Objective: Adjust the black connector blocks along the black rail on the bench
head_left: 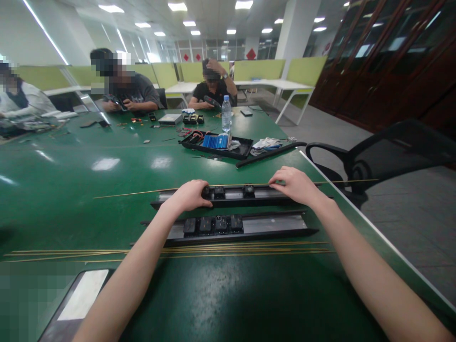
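Thin brass-coloured rod (235, 185) along far side of far channel (235, 203); right hand (294, 184) pinching it, left hand (194, 194) across the channel.
Rod: probably light, springy, easily bent, may roll in the grip; take by fingertips at two spaced spots, ends run well past the channel. Right thumb and index pinch it; left fingers spread across the channel, can't tell if they pin the rod too. Channel looks stiff, hold by outer walls. Counts: one rod in hand; two channels; three black blocks (219, 192) visible in far one, leftmost partly covered; four black blocks (205, 225) in near channel (278, 233); several loose rods (228, 249) on near desk (160, 294), overlapping, uncountable; one bottle (226, 114), far.
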{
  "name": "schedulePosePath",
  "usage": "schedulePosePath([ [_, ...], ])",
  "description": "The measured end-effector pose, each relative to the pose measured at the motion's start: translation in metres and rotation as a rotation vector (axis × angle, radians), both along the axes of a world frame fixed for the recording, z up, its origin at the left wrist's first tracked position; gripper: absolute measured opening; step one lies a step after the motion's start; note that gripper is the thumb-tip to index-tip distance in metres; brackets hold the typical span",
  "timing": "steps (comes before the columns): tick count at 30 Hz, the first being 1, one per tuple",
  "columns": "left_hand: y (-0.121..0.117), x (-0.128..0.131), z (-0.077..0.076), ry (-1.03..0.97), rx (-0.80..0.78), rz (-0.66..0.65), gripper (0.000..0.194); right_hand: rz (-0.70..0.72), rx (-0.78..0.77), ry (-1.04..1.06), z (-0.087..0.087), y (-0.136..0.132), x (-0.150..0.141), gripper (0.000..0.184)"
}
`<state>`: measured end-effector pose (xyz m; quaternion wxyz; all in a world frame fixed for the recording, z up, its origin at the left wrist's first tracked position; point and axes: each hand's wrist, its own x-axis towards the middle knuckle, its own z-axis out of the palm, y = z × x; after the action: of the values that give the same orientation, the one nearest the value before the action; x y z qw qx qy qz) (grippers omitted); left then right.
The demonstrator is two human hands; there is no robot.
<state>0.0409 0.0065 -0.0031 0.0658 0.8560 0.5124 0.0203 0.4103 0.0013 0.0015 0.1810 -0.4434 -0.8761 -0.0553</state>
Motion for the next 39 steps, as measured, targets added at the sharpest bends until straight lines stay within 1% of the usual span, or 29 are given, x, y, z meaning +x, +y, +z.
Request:
schedulePosePath([
  [6, -0.001, 0.0, 0.0, 0.013, 0.006, 0.003, 0.06, -0.094, -0.052, -0.013, 0.0, 0.004, 0.019, 0.016],
  [11, -0.002, 0.002, 0.002, 0.014, -0.009, 0.004, 0.055, -0.115, -0.079, -0.032, -0.001, 0.008, 0.029, 0.016],
  [15, -0.002, 0.002, 0.003, 0.023, -0.009, 0.011, 0.056, -0.143, -0.079, -0.038, 0.004, 0.008, 0.037, 0.016],
  [20, -0.002, 0.002, 0.003, 0.034, 0.001, 0.003, 0.058, -0.216, -0.109, -0.053, 0.007, 0.008, 0.052, 0.014],
  [26, -0.002, 0.002, 0.003, 0.026, 0.001, -0.005, 0.057, -0.251, -0.149, -0.044, 0.008, 0.009, 0.07, 0.012],
  [30, -0.002, 0.002, 0.003, 0.026, 0.007, -0.004, 0.057, -0.299, -0.168, -0.032, 0.007, 0.01, 0.08, 0.01],
  [35, -0.001, 0.002, 0.002, 0.021, -0.002, -0.003, 0.058, -0.349, -0.192, -0.027, 0.005, 0.012, 0.096, 0.012],
  [39, -0.002, 0.001, 0.002, 0.022, 0.002, 0.001, 0.058, -0.437, -0.264, -0.047, 0.006, 0.013, 0.111, 0.014],
])
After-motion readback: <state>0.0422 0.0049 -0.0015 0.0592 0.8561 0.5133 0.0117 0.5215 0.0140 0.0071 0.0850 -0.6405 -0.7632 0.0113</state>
